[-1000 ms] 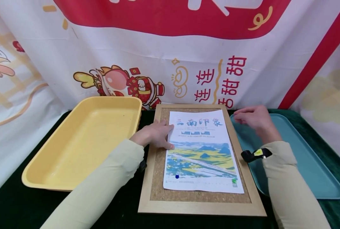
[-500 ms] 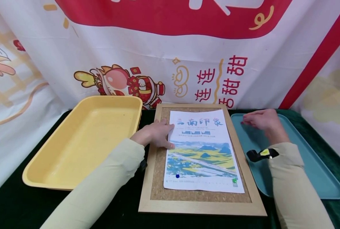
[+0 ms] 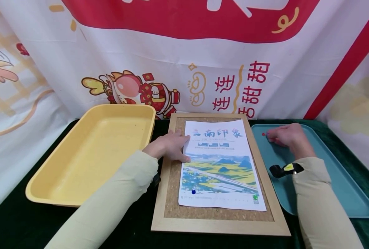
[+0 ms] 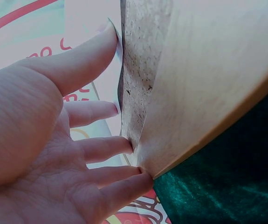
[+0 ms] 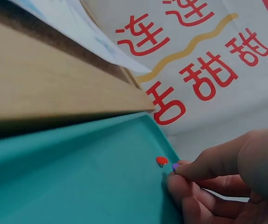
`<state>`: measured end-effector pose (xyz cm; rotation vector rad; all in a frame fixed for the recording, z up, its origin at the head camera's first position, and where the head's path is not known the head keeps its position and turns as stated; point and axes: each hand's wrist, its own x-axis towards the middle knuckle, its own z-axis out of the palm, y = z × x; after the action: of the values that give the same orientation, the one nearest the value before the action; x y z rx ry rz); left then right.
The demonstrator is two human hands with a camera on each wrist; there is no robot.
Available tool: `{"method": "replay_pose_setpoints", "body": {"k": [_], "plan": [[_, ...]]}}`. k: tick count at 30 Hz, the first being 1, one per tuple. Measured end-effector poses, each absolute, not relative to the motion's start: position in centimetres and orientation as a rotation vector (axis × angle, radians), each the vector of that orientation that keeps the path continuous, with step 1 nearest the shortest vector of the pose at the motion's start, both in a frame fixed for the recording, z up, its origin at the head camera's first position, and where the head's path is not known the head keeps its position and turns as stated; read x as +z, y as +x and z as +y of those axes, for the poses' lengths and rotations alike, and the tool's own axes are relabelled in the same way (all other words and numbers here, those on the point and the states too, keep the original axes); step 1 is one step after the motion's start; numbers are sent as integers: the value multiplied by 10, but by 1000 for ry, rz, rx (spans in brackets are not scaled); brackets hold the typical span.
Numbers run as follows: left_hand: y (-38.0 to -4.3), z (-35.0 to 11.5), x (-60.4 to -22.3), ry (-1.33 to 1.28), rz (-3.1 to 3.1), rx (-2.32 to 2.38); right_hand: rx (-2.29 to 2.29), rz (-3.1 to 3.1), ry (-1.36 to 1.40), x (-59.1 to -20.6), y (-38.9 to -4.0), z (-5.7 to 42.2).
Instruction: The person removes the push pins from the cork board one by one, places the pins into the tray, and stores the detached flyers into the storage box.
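Note:
My left hand (image 3: 171,147) rests with spread, fairly straight fingers on the left side of a printed landscape poster (image 3: 218,162). The sheet lies on a wood-framed cork board (image 3: 221,214). A blue thumbtack (image 3: 193,192) sits at its lower left and a green thumbtack (image 3: 255,197) at its lower right. Over the far left corner of the teal tray (image 3: 337,180), my right hand (image 3: 291,136) pinches a small purple thumbtack (image 5: 175,166) between thumb and fingers. Beside those fingertips lies a red thumbtack (image 5: 161,161) in the tray. My fingers hide most of the purple one.
A deep yellow tray (image 3: 91,159) stands left of the cork board, under my left forearm. Dark green cloth (image 3: 122,228) covers the table. Behind everything hangs a white and red printed banner (image 3: 159,52). The board's right edge lies close against the teal tray.
My right hand has moved right from the board's edge and lowered into the teal tray, and the red thumbtack now shows beside it. The left hand has stayed on the poster.

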<state>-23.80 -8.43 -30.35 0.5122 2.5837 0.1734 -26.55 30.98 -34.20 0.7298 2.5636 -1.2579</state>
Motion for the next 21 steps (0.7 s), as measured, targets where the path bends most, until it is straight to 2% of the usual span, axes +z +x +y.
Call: {"method": "replay_pose_setpoints", "body": {"k": [21], "plan": [[-238, -84, -302, 504, 2582, 172, -1152, 2633, 713, -347, -260, 307]]}}
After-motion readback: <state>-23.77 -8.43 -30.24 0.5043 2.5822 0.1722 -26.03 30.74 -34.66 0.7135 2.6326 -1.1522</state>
